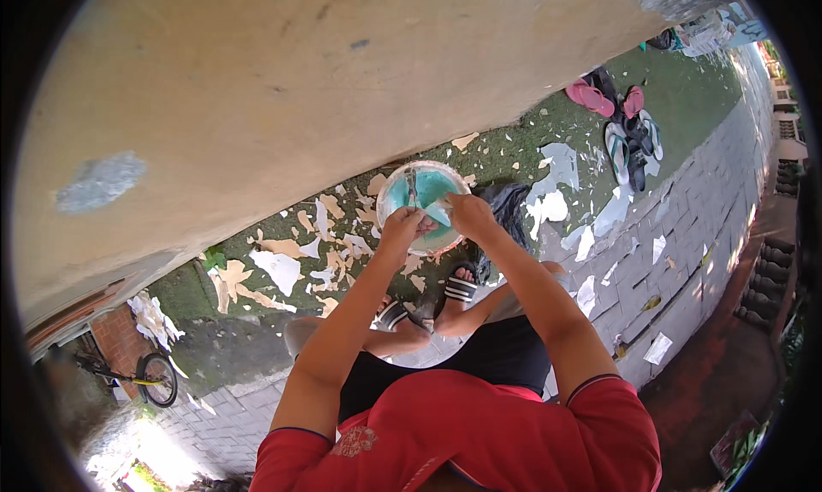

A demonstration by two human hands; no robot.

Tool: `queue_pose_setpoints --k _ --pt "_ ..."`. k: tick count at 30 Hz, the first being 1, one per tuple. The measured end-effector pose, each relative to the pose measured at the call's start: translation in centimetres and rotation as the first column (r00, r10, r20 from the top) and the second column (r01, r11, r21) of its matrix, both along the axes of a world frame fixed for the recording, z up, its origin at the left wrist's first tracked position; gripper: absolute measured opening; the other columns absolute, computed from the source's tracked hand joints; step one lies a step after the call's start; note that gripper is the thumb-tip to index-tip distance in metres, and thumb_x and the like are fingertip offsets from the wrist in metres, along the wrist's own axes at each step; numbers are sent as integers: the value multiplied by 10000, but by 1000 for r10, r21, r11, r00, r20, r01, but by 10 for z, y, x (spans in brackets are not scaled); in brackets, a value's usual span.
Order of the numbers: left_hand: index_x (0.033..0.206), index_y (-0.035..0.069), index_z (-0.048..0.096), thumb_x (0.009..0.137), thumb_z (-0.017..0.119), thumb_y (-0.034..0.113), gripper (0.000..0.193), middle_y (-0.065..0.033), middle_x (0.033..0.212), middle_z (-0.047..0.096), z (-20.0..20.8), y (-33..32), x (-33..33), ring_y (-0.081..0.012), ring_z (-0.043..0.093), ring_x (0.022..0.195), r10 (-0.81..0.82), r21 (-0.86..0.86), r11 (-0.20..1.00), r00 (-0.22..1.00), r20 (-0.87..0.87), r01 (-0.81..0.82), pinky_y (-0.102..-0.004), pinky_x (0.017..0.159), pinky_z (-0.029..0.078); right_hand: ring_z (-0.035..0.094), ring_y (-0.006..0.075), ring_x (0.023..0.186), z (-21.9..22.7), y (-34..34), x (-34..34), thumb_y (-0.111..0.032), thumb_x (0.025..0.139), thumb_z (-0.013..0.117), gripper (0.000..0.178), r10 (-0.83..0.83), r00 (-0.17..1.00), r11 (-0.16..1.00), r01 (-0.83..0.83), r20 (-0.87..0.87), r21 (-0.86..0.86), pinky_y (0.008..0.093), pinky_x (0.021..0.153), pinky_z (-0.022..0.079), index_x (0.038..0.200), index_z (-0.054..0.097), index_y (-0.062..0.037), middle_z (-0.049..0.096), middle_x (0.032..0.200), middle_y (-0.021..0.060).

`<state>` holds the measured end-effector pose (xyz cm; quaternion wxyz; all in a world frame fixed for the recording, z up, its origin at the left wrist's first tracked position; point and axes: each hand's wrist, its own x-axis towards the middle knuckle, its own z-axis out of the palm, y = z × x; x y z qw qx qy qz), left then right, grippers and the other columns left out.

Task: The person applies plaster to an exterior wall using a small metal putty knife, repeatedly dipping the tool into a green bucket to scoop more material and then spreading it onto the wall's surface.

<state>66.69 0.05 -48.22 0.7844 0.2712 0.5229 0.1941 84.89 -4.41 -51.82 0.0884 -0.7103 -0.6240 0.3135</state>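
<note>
A round bucket [467,184] with a pale, crusted rim and teal inside stands on the ground between my feet and the wall. Over its near side, my left hand [404,230] is closed on a slim tool [412,184] whose greyish length points toward the far rim; its exact kind is unclear. To the right, my right hand [468,216] pinches a flat, pale thin piece [438,212] that reaches toward the left fingers. Both hands are close together, and the fingertips are partly hidden.
A tan wall [300,81] with patches of bare plaster rises beyond the bucket. Peeled paint flakes [278,269] litter the green ground. A black plastic bag [505,208] lies right of the bucket. Several sandals [629,137] sit farther right; a bicycle wheel [157,381] shows at left.
</note>
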Motion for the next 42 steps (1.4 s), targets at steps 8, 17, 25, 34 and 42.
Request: queue_pose_setpoints --k 8,17,25,34,42 --pt "948 -60 575 939 550 155 217 -113 874 637 -49 2 -44 -209 665 831 -198 216 958 980 19 189 -309 743 551 661 346 892 -122 37 -34 -121 833 532 229 253 958 965 -239 136 -107 454 766 529 1016 659 -69 679 929 169" --pt "1058 -42 584 947 533 193 265 -118 929 659 -94 0 -110 -189 656 830 53 359 930 936 -348 81 -306 741 540 658 377 864 -194 0 -61 -127 824 522 193 82 992 996 -78 98 -40 468 758 525 962 629 -44 672 902 209" --pt "1038 -28 594 958 512 99 171 -90 915 648 49 40 -148 -145 619 835 530 917 388 836 -139 -93 -251 753 489 665 380 832 -185 -2 -76 -129 829 528 174 183 975 981 -173 123 -83 476 747 530 959 607 -46 675 877 198" --pt "1241 -51 424 964 473 106 322 -192 1291 430 174 99 -183 -312 412 1227 914 813 -286 400 72 507 -425 1051 300 654 374 903 -187 4 -73 -168 837 533 250 19 994 998 -13 106 -59 474 773 521 1043 633 -65 674 925 201" --pt "1323 -107 298 976 415 200 478 -270 1394 265 200 170 -189 -383 287 1318 859 692 -509 358 367 511 -497 1087 245 658 345 931 -150 2 -77 -252 890 490 278 264 959 955 -246 100 -164 471 790 519 1045 654 -89 677 972 176"
